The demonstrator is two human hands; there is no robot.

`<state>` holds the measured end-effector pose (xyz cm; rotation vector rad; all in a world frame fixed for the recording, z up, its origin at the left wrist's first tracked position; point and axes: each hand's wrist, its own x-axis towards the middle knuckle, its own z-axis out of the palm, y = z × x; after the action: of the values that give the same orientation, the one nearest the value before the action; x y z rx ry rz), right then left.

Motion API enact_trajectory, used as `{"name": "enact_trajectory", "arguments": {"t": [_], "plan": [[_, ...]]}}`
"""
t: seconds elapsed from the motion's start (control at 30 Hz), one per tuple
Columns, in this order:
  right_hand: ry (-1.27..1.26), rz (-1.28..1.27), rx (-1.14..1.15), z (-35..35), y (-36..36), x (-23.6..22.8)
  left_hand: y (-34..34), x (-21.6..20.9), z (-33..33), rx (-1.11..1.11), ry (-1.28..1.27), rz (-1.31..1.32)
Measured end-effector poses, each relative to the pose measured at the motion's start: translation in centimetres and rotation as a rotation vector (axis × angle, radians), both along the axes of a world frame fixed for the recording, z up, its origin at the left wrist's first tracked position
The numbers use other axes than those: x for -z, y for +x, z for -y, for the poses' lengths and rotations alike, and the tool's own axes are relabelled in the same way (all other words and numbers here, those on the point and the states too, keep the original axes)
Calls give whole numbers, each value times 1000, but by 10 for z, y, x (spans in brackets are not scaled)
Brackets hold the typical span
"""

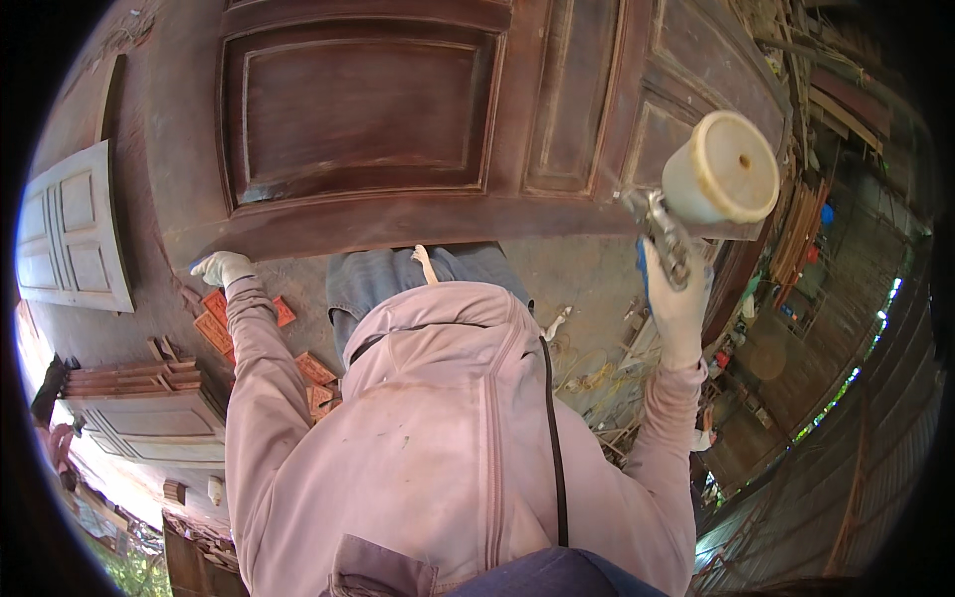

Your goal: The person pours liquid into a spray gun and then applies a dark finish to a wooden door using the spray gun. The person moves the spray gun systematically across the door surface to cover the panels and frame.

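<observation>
A large dark brown panelled wooden door lies in front of me, its near edge close to my body. My gloved left hand is closed on the door's near left corner. Over the door's right part, my gloved right hand is wrapped round the handle of a metal spray gun. A round, whitish paint cup with a lid sits on the gun. The nozzle points left over the door's surface. Some fingers of the right hand are hidden behind the gun and grip.
Orange-red bricks lie on the floor below my left arm. At the left stand a pale panelled door and a stack of panels. Long timber pieces and clutter line the right side, beside a corrugated metal wall.
</observation>
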<state>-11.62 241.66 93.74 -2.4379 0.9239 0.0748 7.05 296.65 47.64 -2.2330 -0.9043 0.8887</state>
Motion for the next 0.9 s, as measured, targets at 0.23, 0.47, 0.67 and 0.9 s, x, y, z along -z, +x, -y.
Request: {"name": "enact_trajectory", "arguments": {"t": [0.23,0.47,0.67,0.9], "plan": [[62,-242,16,-20,-37,-21,-12,31,-21,317,207,-272],[79,-172,-48,30,21,3,-21,47,-27,487,482,-251],[42,13,-3,89,110,21,-26,52,-38,281,413,408],[-140,200,-150,147,203,51,-10,-23,17,-569,-268,1193]]}}
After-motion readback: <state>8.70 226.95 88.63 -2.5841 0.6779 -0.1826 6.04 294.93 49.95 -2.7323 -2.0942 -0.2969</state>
